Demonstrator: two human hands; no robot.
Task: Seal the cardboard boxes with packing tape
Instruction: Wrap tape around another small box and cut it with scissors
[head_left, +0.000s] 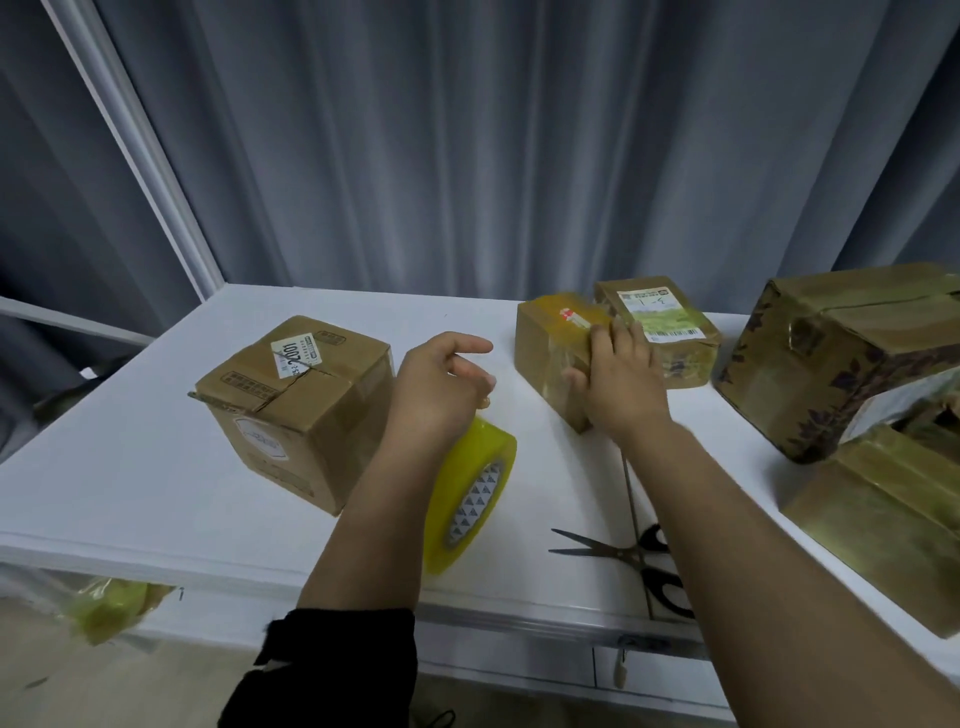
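black sleeve (337, 660) nearest. curls left hand (441, 379) over glossy yellow roll (467, 483), grip unclear; presses right hand (621, 379) flat on shiny box (545, 343).

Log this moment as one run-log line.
left hand over tape roll, grip unclear | right hand pressing small taped box | scissors lying on table
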